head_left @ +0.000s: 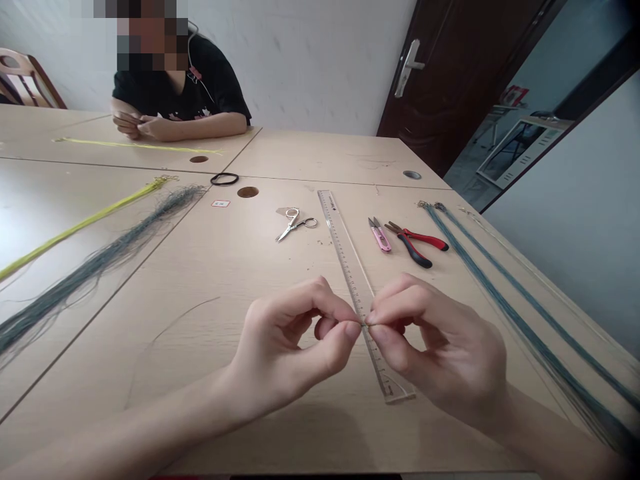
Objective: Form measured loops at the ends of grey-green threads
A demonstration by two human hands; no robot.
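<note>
**Both hands pinch a tiny piece over the ruler**

At the far left of the frame a long bundle of yellow cord (85, 219) lies on the pale wooden table (210, 280), and just beside it a loose bundle of grey-green thread (100, 260) spreads toward the lower left. In the upper left another person sits at the far side of the table, their hands (133, 125) together near a second yellow strand (140, 145). A black elastic ring (225, 179) lies near a round hole in the table.

In the lower centre, the left hand (285, 340) has its thumb and forefinger pressed together on something very small. The right hand (435, 340) does the same, and the fingertips of both hands meet at one point, directly above the clear plastic ruler (350, 267). What is clamped between them is too small to identify; it may be a thin thread or a small metal part. I judge that the step in hand is a fine joining or knotting of a thread end. The next move probably calls for a firm, steady pinch and a small controlled pull, without losing the piece.

Further up, small silver scissors (295, 223) lie left of the ruler. To its right are pink thread snips (380, 235) and red-handled pliers (417, 241). At the right edge, long finished strands of grey-green thread (505, 300) run diagonally toward the lower right corner.
</note>
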